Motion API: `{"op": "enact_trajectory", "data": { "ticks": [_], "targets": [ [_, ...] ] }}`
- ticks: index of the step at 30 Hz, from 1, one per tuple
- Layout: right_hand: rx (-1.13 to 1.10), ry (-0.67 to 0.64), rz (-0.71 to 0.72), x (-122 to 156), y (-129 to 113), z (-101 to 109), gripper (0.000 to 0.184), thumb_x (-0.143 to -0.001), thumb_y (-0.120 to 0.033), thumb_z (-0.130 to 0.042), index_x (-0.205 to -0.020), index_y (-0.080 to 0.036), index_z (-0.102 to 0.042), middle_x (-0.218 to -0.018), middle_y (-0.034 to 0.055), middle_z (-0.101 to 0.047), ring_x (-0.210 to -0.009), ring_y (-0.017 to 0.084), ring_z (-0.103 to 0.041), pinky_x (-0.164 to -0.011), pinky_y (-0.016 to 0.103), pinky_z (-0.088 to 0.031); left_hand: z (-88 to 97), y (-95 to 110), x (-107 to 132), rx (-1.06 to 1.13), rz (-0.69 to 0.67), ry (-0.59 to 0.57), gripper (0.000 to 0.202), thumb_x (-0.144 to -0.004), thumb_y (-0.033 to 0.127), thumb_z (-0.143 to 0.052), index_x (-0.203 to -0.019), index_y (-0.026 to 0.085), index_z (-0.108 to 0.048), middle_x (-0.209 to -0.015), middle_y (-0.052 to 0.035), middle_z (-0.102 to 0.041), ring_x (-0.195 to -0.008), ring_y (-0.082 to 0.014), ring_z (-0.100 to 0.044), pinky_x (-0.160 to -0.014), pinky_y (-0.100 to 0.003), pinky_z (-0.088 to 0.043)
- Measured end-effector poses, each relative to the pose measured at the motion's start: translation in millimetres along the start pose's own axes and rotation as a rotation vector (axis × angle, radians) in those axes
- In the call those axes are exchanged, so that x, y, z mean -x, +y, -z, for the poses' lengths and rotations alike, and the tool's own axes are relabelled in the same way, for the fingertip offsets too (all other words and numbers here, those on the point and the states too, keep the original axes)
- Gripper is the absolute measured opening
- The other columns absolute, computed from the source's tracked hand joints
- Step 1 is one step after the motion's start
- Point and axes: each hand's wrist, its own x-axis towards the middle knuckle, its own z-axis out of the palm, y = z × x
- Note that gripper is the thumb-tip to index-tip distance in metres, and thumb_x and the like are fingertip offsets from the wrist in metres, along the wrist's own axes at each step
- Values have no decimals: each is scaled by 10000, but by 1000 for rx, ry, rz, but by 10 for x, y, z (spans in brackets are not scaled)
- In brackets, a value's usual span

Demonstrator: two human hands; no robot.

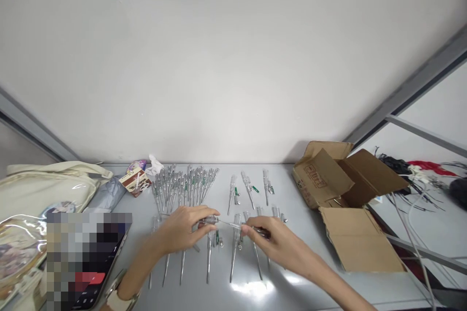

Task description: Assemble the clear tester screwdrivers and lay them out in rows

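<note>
Head view: L hand (180,231), R hand (272,245) clamped on clear tester screwdriver (228,223), spanning gap between them.

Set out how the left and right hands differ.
The left hand wears a pale wristband; the right hand shows none. The left pinches the clear handle of the tester screwdriver, the right its dark end. Both hold that one tester above the table.

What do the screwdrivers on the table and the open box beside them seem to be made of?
The screwdrivers have handles that look like clear plastic, as light passes through them, and shafts that look like shiny steel, though the exact metal is unclear. The box looks like plain brown cardboard: matte, with creased flaps.
</note>
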Motion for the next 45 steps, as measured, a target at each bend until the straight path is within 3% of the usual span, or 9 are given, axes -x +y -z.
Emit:
{"op": "enact_trajectory", "data": {
  "ticks": [4,9,15,19,23,36,39,41,45],
  "targets": [
    [-246,-178,-60,-141,105,23,560,-976,-575,-384,-807,-167,-729,-503,-65,-304,-464,84,-265,-474,231,-217,-8,-13,-62,-39,10,15,329,-967,413,-490,-1219,250,-624,-1074,-34,-722,-691,-116,-651,-673,-259,-496],
    [-282,-120,-93,-342,246,-37,561,-956,-603,-395,-875,-147,-712,-516,-55,-393,-469,84,-324,-488,219,-260,23,-135,-261,-13,87,64,324,-962,454,-474,-1161,262,-643,-1112,-15,-713,-726,-129,-654,-705,-270,-492],
    [-142,200,-95,-415,449,-258,308,-975,-397,-397,-842,-181,-572,-604,-53,-432,-539,114,-402,-534,227,-311,-9,-338,-443,-28,212,183,367,-951,510,-434,-1097,251,-650,-1089,-25,-707,-740,-161,-646,-725,-300,-488],
    [-102,112,-124,-272,420,-549,122,-893,-221,-497,-886,-190,-614,-650,-39,-521,-590,121,-486,-578,224,-339,-105,-398,-437,-17,250,243,353,-937,514,-461,-1066,239,-640,-1024,-26,-707,-808,-184,-648,-747,-305,-477],
    [18,100,-154,-218,312,-754,113,-813,-181,-620,-905,-198,-684,-897,25,-629,-757,153,-588,-693,241,-385,-134,-415,-412,-22,285,269,322,-936,490,-467,-1039,233,-632,-994,-20,-702,-806,-181,-641,-738,-299,-469],
    [94,93,-184,-329,297,-898,191,-784,-55,-540,-857,-170,-674,-904,46,-630,-762,148,-595,-699,231,-387,-62,-453,-327,6,329,301,326,-935,512,-457,-1005,238,-619,-959,-7,-694,-820,-181,-630,-744,-287,-460],
    [25,127,-171,-365,337,-810,188,-742,-50,-556,-823,-160,-685,-844,38,-631,-713,140,-576,-661,226,-388,-72,-459,-331,-7,329,299,310,-933,500,-464,-1001,238,-617,-941,-5,-695,-785,-177,-628,-739,-289,-457],
    [-37,194,-190,-407,447,-617,149,-755,-109,-585,-834,-159,-701,-780,27,-631,-675,142,-568,-627,224,-388,-69,-449,-334,-12,322,289,320,-935,506,-454,-1001,237,-615,-936,-7,-692,-770,-175,-621,-715,-286,-451],
    [29,526,-370,-464,916,-15,213,-820,-334,-600,-845,-167,-729,-732,27,-666,-678,173,-604,-628,242,-407,-72,-425,-341,-26,300,256,330,-942,505,-436,-994,231,-611,-914,-8,-686,-745,-173,-604,-706,-292,-443]
  ]
}}
